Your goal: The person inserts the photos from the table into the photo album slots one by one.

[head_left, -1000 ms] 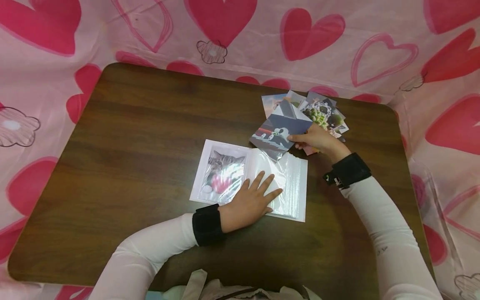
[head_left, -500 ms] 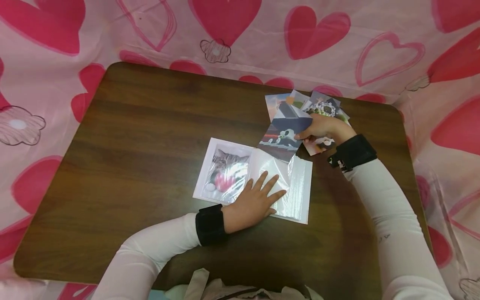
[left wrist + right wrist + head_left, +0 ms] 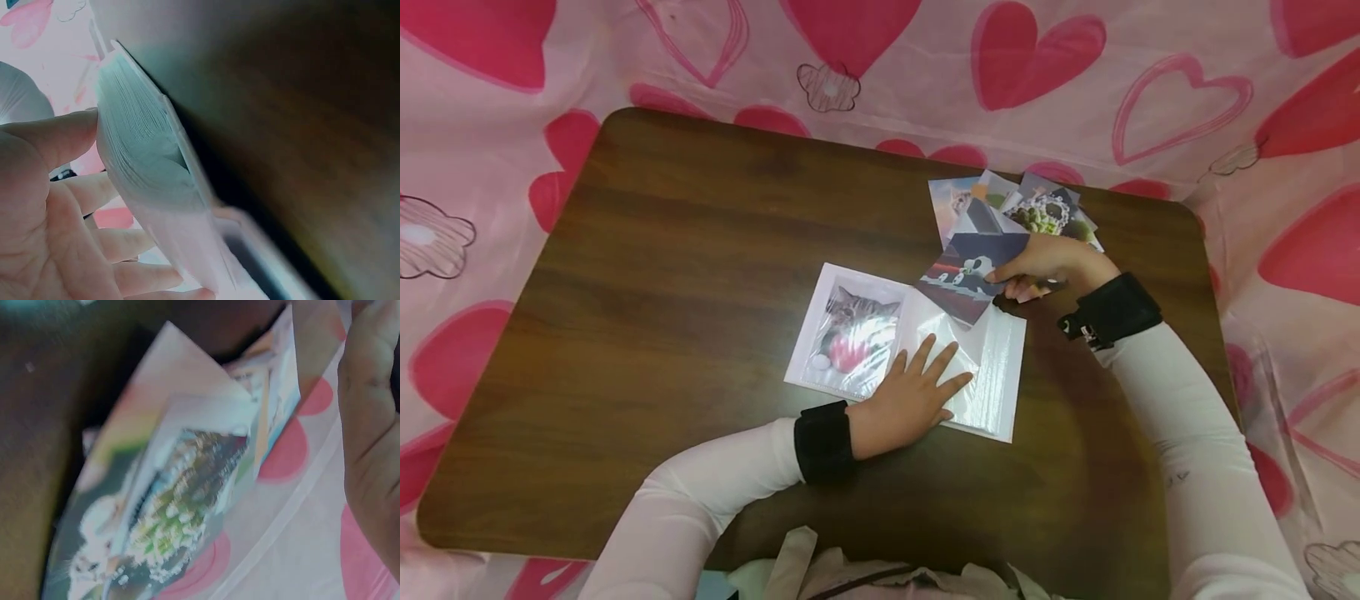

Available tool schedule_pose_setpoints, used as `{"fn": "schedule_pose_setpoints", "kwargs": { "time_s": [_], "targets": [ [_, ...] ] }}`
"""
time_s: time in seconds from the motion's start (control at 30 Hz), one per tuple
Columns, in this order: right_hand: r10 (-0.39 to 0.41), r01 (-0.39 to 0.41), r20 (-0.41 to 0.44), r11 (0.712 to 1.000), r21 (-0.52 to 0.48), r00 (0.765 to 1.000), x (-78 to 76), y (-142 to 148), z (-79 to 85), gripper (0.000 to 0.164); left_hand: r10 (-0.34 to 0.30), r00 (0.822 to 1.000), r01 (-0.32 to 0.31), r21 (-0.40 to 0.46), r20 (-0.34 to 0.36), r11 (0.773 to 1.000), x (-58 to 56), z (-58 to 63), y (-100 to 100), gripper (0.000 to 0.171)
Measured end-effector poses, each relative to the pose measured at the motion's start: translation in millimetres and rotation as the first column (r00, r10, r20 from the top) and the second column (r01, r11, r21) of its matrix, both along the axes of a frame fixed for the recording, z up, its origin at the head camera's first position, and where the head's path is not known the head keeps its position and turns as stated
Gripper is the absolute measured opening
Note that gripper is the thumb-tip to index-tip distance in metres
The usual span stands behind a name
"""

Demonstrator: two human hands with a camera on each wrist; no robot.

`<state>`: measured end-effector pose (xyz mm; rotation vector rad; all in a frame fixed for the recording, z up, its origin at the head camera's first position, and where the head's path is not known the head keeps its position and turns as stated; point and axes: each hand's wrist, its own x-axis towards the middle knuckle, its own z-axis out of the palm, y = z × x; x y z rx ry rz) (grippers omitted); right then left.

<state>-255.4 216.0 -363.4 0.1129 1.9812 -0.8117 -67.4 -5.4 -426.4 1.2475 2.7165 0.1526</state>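
A photo album (image 3: 1002, 375) lies spread on the wooden table, its left page showing a kitten picture (image 3: 850, 329) behind a clear sleeve. My left hand (image 3: 904, 410) rests on the right page with its fingers spread. In the left wrist view, that hand (image 3: 69, 212) is against the album's thick stack of page edges (image 3: 134, 119). My right hand (image 3: 1048, 260) pinches a photo (image 3: 962, 271) with a dark cartoon scene by its right side. The photo's lower corner overlaps the top of the right page's sleeve; whether it is inside, I cannot tell.
Behind the right hand, a loose pile of photos (image 3: 1045, 208) lies fanned out near the table's far edge. The right wrist view shows a succulent photo (image 3: 175, 519) on top. A pink heart-patterned cloth (image 3: 925, 75) hangs behind the table (image 3: 685, 250).
The held photo has shifted slightly right and turned, its lower corner coming further down over the right page. The left hand stays in its place on the album.
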Motion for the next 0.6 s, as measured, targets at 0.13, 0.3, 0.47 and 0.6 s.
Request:
{"fn": "schedule_pose_setpoints", "kwargs": {
  "time_s": [0.13, 0.3, 0.47, 0.6],
  "targets": [
    [0.073, -0.07, 0.054, 0.996, -0.051, 0.996, -14.6, -1, 6.0, 0.018, 0.011, 0.999, -0.011, 0.006, 0.042, 1.0, -3.7, 2.6, 1, 0.057],
    [0.165, -0.164, 0.041, 0.986, -0.015, 0.986, -24.0, -4, 2.8, 0.03, -0.011, 0.996, 0.009, 0.022, 0.092, 1.0, -5.3, 4.1, 1, 0.058],
    [0.105, -0.105, -0.164, 0.994, 0.011, 0.981, -25.2, -3, -9.5, 0.054, -0.081, 0.991, 0.075, 0.066, 0.103, 0.995, -0.8, 5.9, -3, 0.062],
    [-0.103, 0.082, -0.424, 0.994, -0.067, 0.9, -24.7, -1, -19.9, 0.045, -0.154, 0.982, 0.148, 0.058, 0.11, 0.987, 5.4, 7.7, -9, 0.059]
  ]
}}
